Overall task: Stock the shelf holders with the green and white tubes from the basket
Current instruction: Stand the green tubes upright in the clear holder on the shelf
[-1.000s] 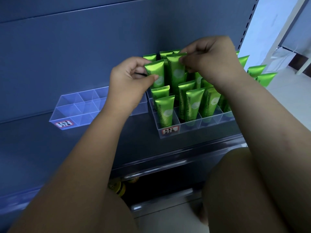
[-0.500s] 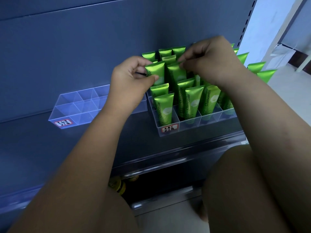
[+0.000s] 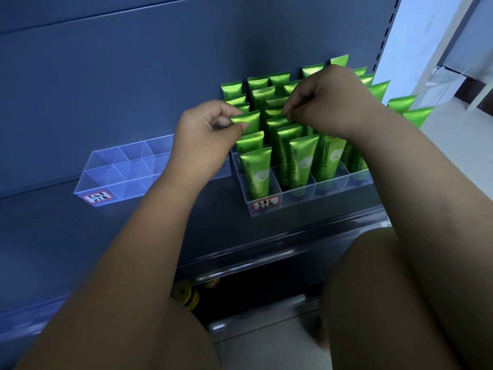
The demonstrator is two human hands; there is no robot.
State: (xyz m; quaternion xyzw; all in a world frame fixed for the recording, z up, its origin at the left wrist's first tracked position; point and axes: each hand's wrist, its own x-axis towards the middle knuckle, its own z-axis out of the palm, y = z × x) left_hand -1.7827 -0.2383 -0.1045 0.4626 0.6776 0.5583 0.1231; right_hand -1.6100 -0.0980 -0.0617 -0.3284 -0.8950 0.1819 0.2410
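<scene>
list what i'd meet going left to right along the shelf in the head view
empty holder → left hand → tube in its grip → tube in the right grip → right hand → far-right tubes

Head camera looks forward and down, close over the shelf
</scene>
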